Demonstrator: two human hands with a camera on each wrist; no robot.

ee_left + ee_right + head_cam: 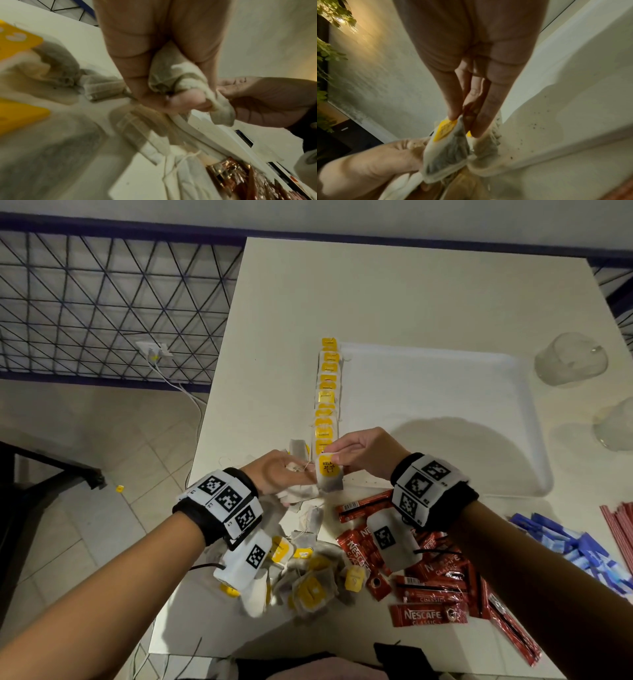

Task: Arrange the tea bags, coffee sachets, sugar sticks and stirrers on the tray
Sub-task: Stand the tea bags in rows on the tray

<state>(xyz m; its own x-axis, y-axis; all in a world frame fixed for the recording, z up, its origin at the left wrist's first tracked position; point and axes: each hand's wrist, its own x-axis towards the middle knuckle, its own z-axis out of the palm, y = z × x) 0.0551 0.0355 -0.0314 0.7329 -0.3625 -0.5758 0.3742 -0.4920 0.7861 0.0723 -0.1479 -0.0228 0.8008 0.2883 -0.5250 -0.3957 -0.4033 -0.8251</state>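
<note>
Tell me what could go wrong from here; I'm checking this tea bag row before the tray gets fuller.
1. The left hand grips a bunch of tea bags while the right hand pinches one tea bag; a string might snag and drag extras along.
2. The row of tea bags lies along the tray's left edge, so a nudge could push some off.

- I see my left hand [154, 65] gripping a crumpled tea bag [173, 75].
- My right hand [267, 102] touches that bag's far corner.
- Below the bag, blurred loose tea bags [96, 88] and red sachets [240, 178] lie on the table [72, 40].
</note>
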